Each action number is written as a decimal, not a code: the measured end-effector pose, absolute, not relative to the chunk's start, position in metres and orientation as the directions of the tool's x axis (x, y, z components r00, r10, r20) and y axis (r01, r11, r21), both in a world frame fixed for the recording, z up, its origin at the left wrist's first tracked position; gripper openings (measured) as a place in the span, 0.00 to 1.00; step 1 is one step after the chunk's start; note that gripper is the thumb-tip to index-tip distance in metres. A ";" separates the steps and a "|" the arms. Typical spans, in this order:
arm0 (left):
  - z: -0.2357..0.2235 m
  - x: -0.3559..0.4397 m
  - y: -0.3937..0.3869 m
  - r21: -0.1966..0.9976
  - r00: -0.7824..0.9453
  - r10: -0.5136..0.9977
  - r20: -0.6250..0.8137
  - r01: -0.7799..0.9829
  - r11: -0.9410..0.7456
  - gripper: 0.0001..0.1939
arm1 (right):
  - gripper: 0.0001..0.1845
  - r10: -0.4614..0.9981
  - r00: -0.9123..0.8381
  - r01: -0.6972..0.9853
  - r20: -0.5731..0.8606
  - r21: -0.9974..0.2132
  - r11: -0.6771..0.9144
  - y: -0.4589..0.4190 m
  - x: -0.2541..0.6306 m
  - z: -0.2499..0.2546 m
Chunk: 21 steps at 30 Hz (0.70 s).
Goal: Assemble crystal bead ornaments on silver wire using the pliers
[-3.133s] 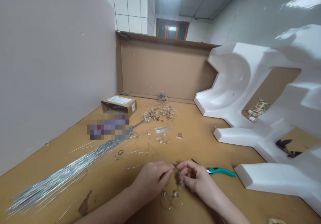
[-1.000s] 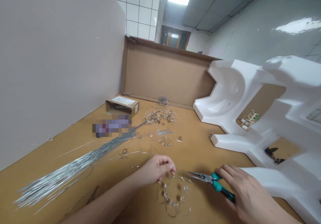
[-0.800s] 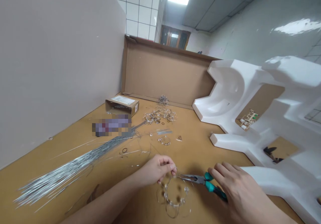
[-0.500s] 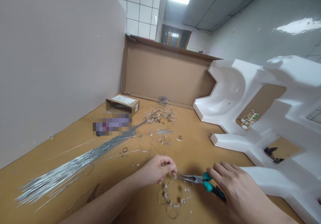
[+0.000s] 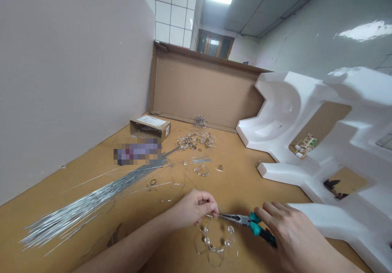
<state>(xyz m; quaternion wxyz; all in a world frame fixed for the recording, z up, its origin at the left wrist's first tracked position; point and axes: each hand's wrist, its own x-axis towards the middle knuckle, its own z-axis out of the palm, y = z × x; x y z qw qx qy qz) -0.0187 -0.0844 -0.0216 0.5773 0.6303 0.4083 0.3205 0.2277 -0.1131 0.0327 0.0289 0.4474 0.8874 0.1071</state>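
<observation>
My left hand (image 5: pixel 195 208) is closed in a pinch on the top of a thin wire loop strung with clear beads (image 5: pixel 216 240), which hangs down toward the brown tabletop. My right hand (image 5: pixel 292 240) grips the teal handles of needle-nose pliers (image 5: pixel 245 220). The pliers' tips point left and meet the wire right at my left fingertips.
A long bundle of silver wires (image 5: pixel 92 201) lies to the left. A pile of beads and rings (image 5: pixel 196 140), a small cardboard box (image 5: pixel 150 127) and a cardboard wall (image 5: pixel 202 89) stand further back. Large white foam packing (image 5: pixel 321 142) fills the right side.
My right hand picked up the pliers and brought their tips left to the wire held by my left hand. Three seconds ago both hands were pinching the beaded wire.
</observation>
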 end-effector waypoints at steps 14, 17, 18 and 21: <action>-0.028 -0.018 -0.085 0.832 0.374 0.896 0.239 0.397 -0.388 0.10 | 0.05 0.926 -0.370 0.914 -0.075 0.146 0.377 -0.126 0.215 0.033; -0.024 -0.018 -0.090 0.658 0.405 0.860 0.312 0.561 -0.502 0.12 | 0.08 0.939 -0.309 0.925 -0.152 0.180 0.334 -0.130 0.207 0.035; -0.024 -0.018 -0.091 0.616 0.421 0.852 0.311 0.593 -0.518 0.13 | 0.10 0.940 -0.293 0.926 -0.174 0.194 0.324 -0.132 0.204 0.035; -0.024 -0.019 -0.091 0.557 0.462 0.841 0.282 0.635 -0.535 0.12 | 0.11 0.939 -0.272 0.923 -0.212 0.217 0.317 -0.134 0.199 0.035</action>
